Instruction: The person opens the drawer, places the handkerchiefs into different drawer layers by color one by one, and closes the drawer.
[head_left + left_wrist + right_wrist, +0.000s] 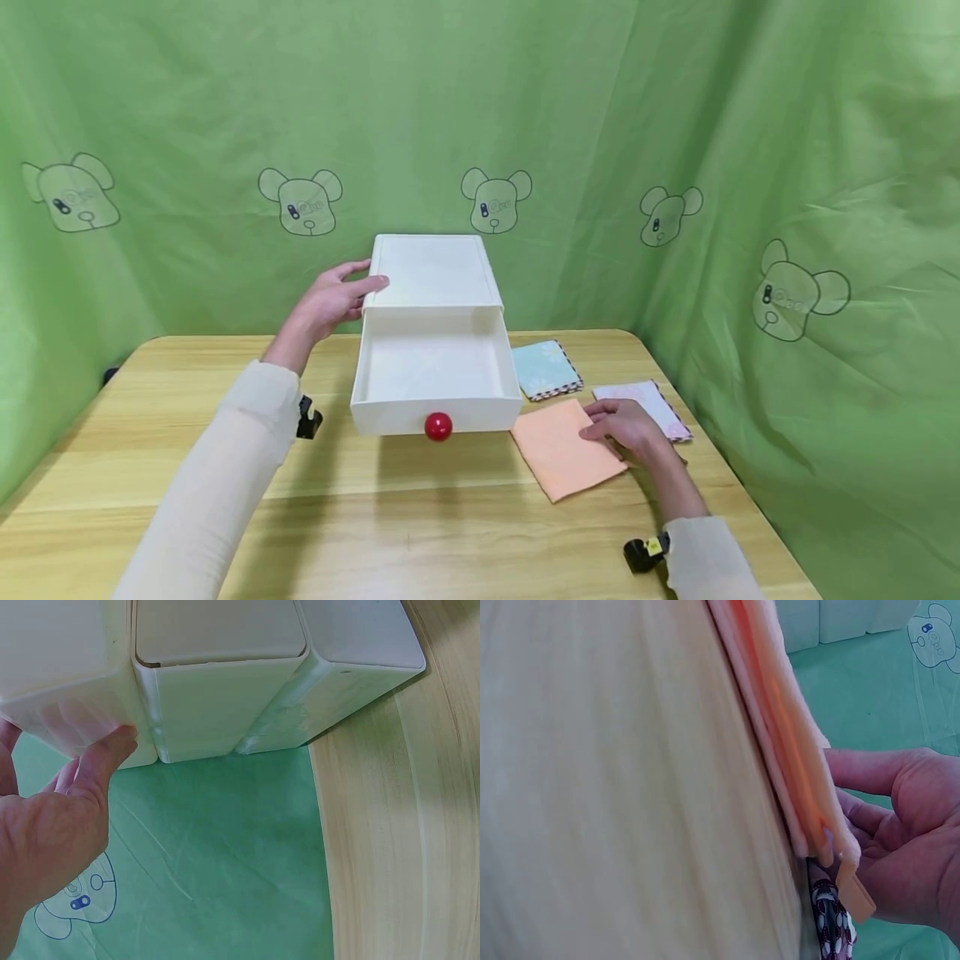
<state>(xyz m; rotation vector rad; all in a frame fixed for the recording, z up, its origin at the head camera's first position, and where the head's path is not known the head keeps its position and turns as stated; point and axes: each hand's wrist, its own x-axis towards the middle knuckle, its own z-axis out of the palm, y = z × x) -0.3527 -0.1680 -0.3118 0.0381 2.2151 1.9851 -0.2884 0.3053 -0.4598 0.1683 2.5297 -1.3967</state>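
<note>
A folded orange cloth (567, 448) is seen lying flat on the wooden table (420, 533), right of centre in the lower half of the head view; its colour is a plain pale peach, its outline roughly square and set at a slant. Its right edge is pressed under the right hand (626, 428), whose fingers are laid over it with a slight curl; in the right wrist view the cloth's layered edge (780, 727) is shown against the fingertips (870, 817), with the thumb below, so that the edge appears lightly pinched. A white drawer box (435, 287) is placed at the centre of the frame, with its drawer (435, 375) pulled out toward the viewer and a red round knob (438, 426) on its front. The left hand (333, 298) is rested against the upper left corner of the box, fingers nearly straight and spread.

One box, one drawer and one knob are counted. Three cloths are counted: the orange one, a light blue one (546, 368) just behind it beside the drawer, and a pink patterned one (647, 403) at the right, partly hidden by the right hand.

The table is of light wood grain with rounded corners. It is surrounded by a green backdrop (525, 108) printed with five bear-head outlines
</note>
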